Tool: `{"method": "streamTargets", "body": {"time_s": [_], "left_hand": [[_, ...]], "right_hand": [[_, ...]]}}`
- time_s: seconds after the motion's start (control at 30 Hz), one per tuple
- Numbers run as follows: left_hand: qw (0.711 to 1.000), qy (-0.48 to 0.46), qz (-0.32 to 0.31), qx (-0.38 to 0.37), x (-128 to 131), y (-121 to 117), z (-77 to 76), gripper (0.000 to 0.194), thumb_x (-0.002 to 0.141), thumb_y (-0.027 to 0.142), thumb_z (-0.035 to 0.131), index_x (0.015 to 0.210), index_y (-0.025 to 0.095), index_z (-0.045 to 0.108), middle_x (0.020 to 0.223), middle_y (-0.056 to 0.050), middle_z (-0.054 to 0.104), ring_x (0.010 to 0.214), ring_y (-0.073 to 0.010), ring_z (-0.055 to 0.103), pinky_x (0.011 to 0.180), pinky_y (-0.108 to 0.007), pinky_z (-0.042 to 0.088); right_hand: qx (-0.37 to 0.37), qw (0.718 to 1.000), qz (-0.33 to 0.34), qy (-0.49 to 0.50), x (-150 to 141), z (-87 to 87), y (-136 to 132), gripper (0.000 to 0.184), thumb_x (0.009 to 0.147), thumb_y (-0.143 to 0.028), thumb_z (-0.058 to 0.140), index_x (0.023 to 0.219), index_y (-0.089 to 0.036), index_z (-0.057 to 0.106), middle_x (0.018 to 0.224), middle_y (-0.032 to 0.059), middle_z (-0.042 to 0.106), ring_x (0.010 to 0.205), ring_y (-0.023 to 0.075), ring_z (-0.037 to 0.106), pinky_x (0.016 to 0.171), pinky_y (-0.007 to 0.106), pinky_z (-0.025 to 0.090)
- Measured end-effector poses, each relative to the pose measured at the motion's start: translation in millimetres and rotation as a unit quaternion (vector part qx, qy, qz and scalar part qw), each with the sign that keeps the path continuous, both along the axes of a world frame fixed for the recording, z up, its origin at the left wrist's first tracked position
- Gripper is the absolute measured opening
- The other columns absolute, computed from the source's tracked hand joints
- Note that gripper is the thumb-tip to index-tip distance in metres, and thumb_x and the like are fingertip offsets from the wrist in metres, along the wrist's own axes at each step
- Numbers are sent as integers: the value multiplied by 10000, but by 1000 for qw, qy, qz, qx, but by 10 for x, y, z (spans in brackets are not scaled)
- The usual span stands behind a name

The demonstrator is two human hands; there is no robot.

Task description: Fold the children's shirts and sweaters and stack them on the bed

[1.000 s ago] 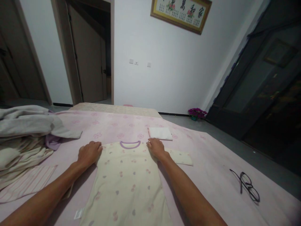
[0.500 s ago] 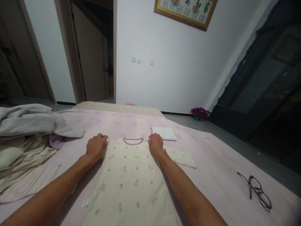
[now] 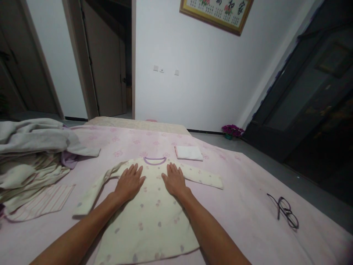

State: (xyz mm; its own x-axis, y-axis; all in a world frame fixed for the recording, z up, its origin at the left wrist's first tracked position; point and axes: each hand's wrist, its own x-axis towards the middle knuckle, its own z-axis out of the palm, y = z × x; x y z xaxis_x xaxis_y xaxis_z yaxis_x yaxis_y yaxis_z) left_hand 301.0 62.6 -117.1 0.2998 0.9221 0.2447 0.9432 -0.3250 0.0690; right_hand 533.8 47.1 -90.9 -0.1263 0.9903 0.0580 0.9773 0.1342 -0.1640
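A small cream top [image 3: 150, 217] with a purple neckline and a flower print lies spread face up on the pink bed sheet [image 3: 242, 191]. Both its long sleeves stretch out to the sides. My left hand [image 3: 129, 182] rests flat on the chest of the top, fingers stretched out. My right hand [image 3: 173, 180] lies flat beside it, also open, just below the neckline. Neither hand holds anything.
A folded white cloth [image 3: 189, 152] lies beyond the top. A heap of grey and cream laundry [image 3: 33, 154] and a striped piece [image 3: 44, 202] fill the left side. Black glasses [image 3: 285, 211] lie at the right. The bed's right edge drops to a grey floor.
My hands left the shoulders of the top and moved inward onto its chest, opening flat. The left sleeve now shows, spread out to the side.
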Motion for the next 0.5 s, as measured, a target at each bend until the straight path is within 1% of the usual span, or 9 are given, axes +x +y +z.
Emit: {"method": "streamTargets", "body": {"time_s": [0.07, 0.1, 0.17, 0.2, 0.27, 0.37, 0.43, 0.5], "left_hand": [[1000, 19, 15, -11, -40, -78, 71, 569, 1011, 381, 386, 1487, 78, 460, 1559, -227, 405, 1464, -366, 348, 1184, -534, 264], [999, 25, 24, -15, -30, -137, 106, 564, 1008, 363, 388, 1477, 60, 468, 1549, -241, 414, 1456, -376, 359, 1181, -545, 261], [999, 28, 25, -19, 37, -308, 154, 554, 1000, 341, 393, 1453, 37, 493, 1530, -257, 434, 1446, -386, 374, 1182, -554, 255], [999, 24, 13, -20, 82, -419, 159, 552, 1000, 345, 392, 1444, 38, 503, 1527, -255, 440, 1446, -380, 377, 1185, -547, 257], [999, 12, -33, -26, 163, -674, 126, 557, 1005, 383, 383, 1453, 75, 504, 1537, -219, 445, 1452, -349, 380, 1189, -511, 282], [995, -3, -103, -14, 180, -1033, -4, 587, 991, 445, 417, 1490, 139, 468, 1573, -163, 408, 1467, -323, 360, 1187, -494, 314], [991, -1, -131, 15, 107, -1187, -89, 597, 978, 466, 447, 1496, 170, 463, 1591, -140, 379, 1477, -315, 343, 1190, -499, 314], [988, 6, -149, 41, -1, -1264, -133, 593, 982, 478, 444, 1500, 191, 461, 1596, -130, 372, 1475, -307, 352, 1186, -496, 321]], "right_hand": [[4, 1000, -14, -17, 112, 52, -23, 641, 1045, -438, 240, 1567, -68, 283, 1643, 151, 222, 1537, 242, 134, 1235, 449, 40], [7, 999, -23, -24, 123, 81, -42, 632, 1044, -420, 252, 1562, -59, 293, 1639, 157, 233, 1536, 249, 138, 1234, 453, 32], [8, 999, -41, -28, 50, 138, -111, 629, 1036, -389, 284, 1553, -30, 300, 1634, 174, 238, 1535, 271, 138, 1235, 459, 25], [8, 999, -43, -20, -26, 164, -167, 631, 1033, -379, 290, 1552, -18, 295, 1634, 178, 234, 1535, 276, 134, 1236, 457, 31], [0, 1000, -27, 14, -230, 197, -328, 629, 1032, -369, 280, 1556, -20, 284, 1637, 170, 231, 1536, 269, 136, 1240, 442, 65], [-27, 996, 22, 77, -529, 180, -658, 617, 1037, -369, 237, 1561, -47, 291, 1630, 147, 268, 1528, 258, 180, 1239, 429, 130], [-26, 994, 54, 95, -626, 135, -875, 615, 1046, -380, 200, 1559, -59, 305, 1632, 138, 266, 1531, 255, 166, 1244, 438, 117], [-9, 993, 72, 92, -594, 93, -1035, 631, 1051, -422, 189, 1564, -72, 300, 1645, 128, 226, 1540, 252, 118, 1250, 448, 70]]}}
